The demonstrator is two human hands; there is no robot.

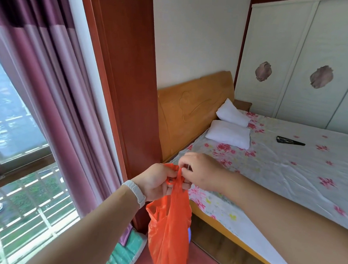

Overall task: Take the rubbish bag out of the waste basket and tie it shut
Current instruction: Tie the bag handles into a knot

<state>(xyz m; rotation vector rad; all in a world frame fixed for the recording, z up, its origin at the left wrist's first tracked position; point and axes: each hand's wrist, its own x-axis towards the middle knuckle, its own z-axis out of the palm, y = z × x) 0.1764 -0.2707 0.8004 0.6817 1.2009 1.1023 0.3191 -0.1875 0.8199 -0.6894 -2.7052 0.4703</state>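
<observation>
An orange plastic rubbish bag (169, 232) hangs in the air in front of me, beside the bed. My left hand (156, 181) pinches one twisted handle loop at the bag's top. My right hand (201, 169) pinches the other handle strand right next to it, fingers closed. The two handles cross between my fingertips. Behind the bag's lower part a small blue-purple rounded object (189, 234) peeks out near the floor; I cannot tell whether it is the waste basket.
A bed (288, 168) with a floral sheet, two white pillows (229, 132) and a black object (289, 141) stands to the right. A red wooden pillar (127, 89) and purple curtains (50, 85) are on the left, and green packages (128, 252) lie on the floor.
</observation>
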